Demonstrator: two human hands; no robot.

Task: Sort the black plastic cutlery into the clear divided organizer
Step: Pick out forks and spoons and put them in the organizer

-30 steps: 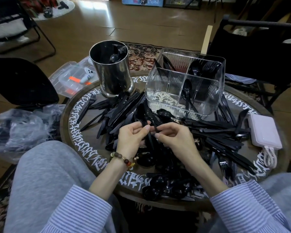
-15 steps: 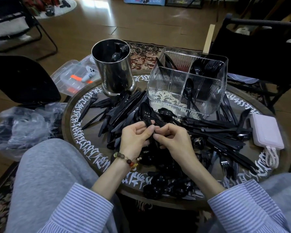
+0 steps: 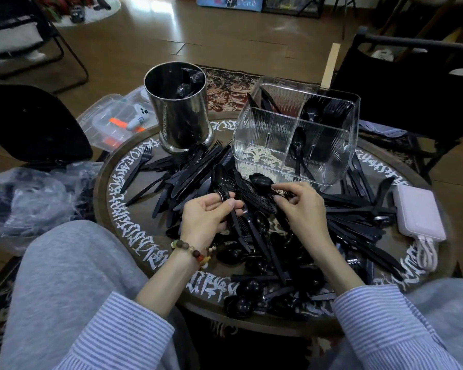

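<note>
left grip (image 3: 209, 214) pinching spoon bundle (image 3: 223, 182) | right grip (image 3: 300, 206) pinching spoon (image 3: 261, 180) | organizer (image 3: 294, 145) lying beyond both grips

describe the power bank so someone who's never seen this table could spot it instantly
Start at the round table with white script around its rim, heaped with black cutlery. Go to its right edge, right of the clear organizer. The power bank lies flat there: a pale pink rounded slab with white cables at its near end, the only light, blocky thing beside the black utensils.

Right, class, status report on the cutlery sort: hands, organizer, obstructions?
Left hand grips a bunch of spoons. Right hand pinches another spoon. Organizer nearly empty. Loose pile crowds its base.
</note>
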